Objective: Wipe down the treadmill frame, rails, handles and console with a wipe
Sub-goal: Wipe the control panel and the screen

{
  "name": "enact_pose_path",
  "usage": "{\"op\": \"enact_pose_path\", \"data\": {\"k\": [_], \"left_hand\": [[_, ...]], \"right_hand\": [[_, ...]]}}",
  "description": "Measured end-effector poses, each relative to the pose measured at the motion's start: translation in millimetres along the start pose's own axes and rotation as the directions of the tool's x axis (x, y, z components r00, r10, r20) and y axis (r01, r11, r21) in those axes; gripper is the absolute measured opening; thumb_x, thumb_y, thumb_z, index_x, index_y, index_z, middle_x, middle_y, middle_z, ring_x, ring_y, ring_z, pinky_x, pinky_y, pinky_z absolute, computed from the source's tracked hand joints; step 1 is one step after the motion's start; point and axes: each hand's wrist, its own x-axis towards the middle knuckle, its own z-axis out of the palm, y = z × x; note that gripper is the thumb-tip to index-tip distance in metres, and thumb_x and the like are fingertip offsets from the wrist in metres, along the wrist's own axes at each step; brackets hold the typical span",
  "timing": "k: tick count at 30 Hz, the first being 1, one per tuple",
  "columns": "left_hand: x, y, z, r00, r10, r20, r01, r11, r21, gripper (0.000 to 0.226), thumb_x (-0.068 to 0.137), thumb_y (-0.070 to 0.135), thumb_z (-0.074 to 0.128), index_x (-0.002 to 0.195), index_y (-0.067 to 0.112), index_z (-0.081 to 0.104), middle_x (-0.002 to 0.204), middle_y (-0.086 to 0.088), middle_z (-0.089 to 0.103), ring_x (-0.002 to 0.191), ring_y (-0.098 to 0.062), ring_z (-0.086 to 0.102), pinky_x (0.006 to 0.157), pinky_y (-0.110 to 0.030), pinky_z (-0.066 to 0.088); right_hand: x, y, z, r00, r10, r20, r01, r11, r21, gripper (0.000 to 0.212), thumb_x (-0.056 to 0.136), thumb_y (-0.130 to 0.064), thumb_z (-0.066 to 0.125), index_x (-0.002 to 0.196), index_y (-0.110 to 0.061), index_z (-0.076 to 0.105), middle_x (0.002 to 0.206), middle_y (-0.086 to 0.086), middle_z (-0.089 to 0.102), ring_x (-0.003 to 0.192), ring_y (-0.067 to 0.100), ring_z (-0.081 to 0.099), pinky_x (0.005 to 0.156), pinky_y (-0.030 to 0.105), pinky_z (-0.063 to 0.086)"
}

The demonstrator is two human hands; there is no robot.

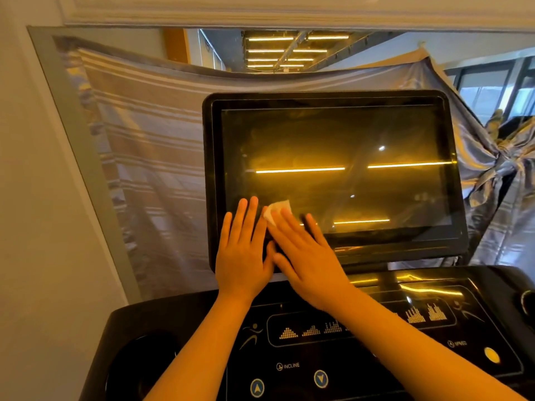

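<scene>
Where the two bare forearms rise from the bottom edge, they cross the black console panel (pixel 162 319), covering part of its row of small profile graphics. An INCLINE label with two arrow buttons (pixel 320 378) sits between the arms, a yellow button (pixel 491 355) lies to the right, and a round cup holder (pixel 144 363) on the left is cut off by the frame. A knob (pixel 528 302) at the far right is only partly in view.

Beyond the panel, both hands lie flat on the lower left corner of the dark screen (pixel 347 134). The left hand (pixel 246 256) rests with straight fingers across the bezel and glass, holding nothing. Just beside it, thumbs close together, the right hand (pixel 307 261) presses the wipe (pixel 276 211) against the glass under outstretched fingers. Only a white corner of the wipe shows past the fingertips; the rest is hidden beneath the hand.

Bright strip reflections streak the screen, making its surface hard to read. Behind it hangs a striped cloth (pixel 144 140), sagging below a mirror (pixel 278 50) that reflects ceiling lights. A plain wall (pixel 34 198) stands to the left.
</scene>
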Motion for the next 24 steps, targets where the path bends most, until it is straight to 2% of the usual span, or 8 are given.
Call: {"op": "enact_pose_path", "data": {"k": [3, 5, 8, 10, 12, 17, 21, 24], "left_hand": [[0, 0, 1, 1.000, -0.005, -0.009, 0.005, 1.000, -0.002, 0.056, 0.095, 0.032, 0.038, 0.147, 0.013, 0.037, 0.158, -0.009, 0.025, 0.148, -0.025, 0.017, 0.120, -0.045, 0.015], [0, 1, 1, 1.000, -0.015, -0.009, 0.015, 1.000, -0.006, 0.058, 0.093, 0.031, 0.039, 0.148, 0.011, 0.034, 0.158, -0.009, 0.025, 0.148, -0.025, 0.017, 0.120, -0.045, 0.015], [1, 1, 1, 0.999, -0.038, -0.019, 0.038, 0.999, -0.009, 0.063, 0.091, 0.031, 0.040, 0.149, 0.008, 0.029, 0.158, -0.009, 0.024, 0.148, -0.023, 0.016, 0.121, -0.041, 0.012], [1, 2, 1, 0.998, -0.052, -0.021, 0.052, 0.999, -0.002, 0.066, 0.091, 0.032, 0.040, 0.150, 0.007, 0.026, 0.159, -0.010, 0.022, 0.148, -0.024, 0.014, 0.122, -0.039, 0.009], [0, 3, 0, 0.998, -0.063, -0.022, 0.063, 0.998, 0.001, 0.067, 0.090, 0.032, 0.040, 0.151, 0.006, 0.023, 0.159, -0.011, 0.020, 0.149, -0.024, 0.013, 0.122, -0.038, 0.008], [0, 4, -2, 0.996, -0.088, -0.014, 0.088, 0.996, -0.004, 0.069, 0.089, 0.031, 0.041, 0.151, 0.006, 0.021, 0.159, -0.011, 0.020, 0.149, -0.024, 0.013, 0.122, -0.038, 0.007], [0, 3, -1, 0.995, -0.095, -0.001, 0.095, 0.995, -0.020, 0.068, 0.090, 0.033, 0.040, 0.150, 0.008, 0.022, 0.159, -0.010, 0.023, 0.148, -0.024, 0.015, 0.121, -0.039, 0.012], [-1, 3, 0, 0.995, -0.095, 0.001, 0.095, 0.995, -0.023, 0.067, 0.089, 0.034, 0.040, 0.149, 0.009, 0.024, 0.158, -0.010, 0.025, 0.147, -0.024, 0.018, 0.120, -0.040, 0.015]], "right_hand": [[-14, 27, -9, 0.998, -0.063, 0.019, 0.064, 0.995, -0.081, 0.055, 0.103, -0.046, 0.013, 0.153, -0.023, 0.020, 0.159, -0.002, 0.018, 0.148, 0.011, 0.009, 0.119, 0.044, 0.004], [-18, 59, -19, 0.998, 0.048, -0.030, -0.051, 0.995, -0.084, 0.055, 0.102, -0.047, 0.016, 0.153, -0.026, 0.015, 0.159, -0.003, 0.017, 0.148, 0.010, 0.007, 0.119, 0.044, 0.003], [-3, 97, -40, 0.957, 0.269, -0.106, -0.271, 0.963, -0.007, 0.060, 0.098, -0.051, 0.015, 0.153, -0.027, 0.009, 0.161, -0.004, 0.008, 0.148, 0.009, -0.001, 0.120, 0.036, -0.008], [20, 97, -48, 0.943, 0.307, -0.128, -0.307, 0.952, 0.022, 0.063, 0.095, -0.053, 0.012, 0.152, -0.026, 0.007, 0.161, -0.003, 0.003, 0.148, 0.012, -0.005, 0.120, 0.038, -0.008], [41, 79, -47, 0.959, 0.254, -0.125, -0.254, 0.967, 0.015, 0.065, 0.095, -0.052, 0.013, 0.154, -0.024, 0.008, 0.161, -0.002, 0.001, 0.149, 0.016, -0.007, 0.120, 0.042, -0.004], [33, 33, -16, 0.994, -0.105, -0.018, 0.102, 0.988, -0.117, 0.060, 0.100, -0.047, 0.024, 0.154, -0.023, 0.013, 0.161, 0.000, 0.011, 0.149, 0.015, 0.000, 0.121, 0.044, 0.001], [18, 60, -21, 0.993, -0.060, -0.104, 0.042, 0.985, -0.170, 0.058, 0.100, -0.043, 0.029, 0.152, -0.018, 0.021, 0.157, 0.004, 0.026, 0.147, 0.017, 0.017, 0.120, 0.042, 0.008], [34, 90, -36, 0.984, 0.088, -0.158, -0.119, 0.973, -0.197, 0.061, 0.100, -0.047, 0.020, 0.153, -0.017, 0.020, 0.160, 0.005, 0.019, 0.148, 0.019, 0.011, 0.120, 0.039, -0.001]]}}
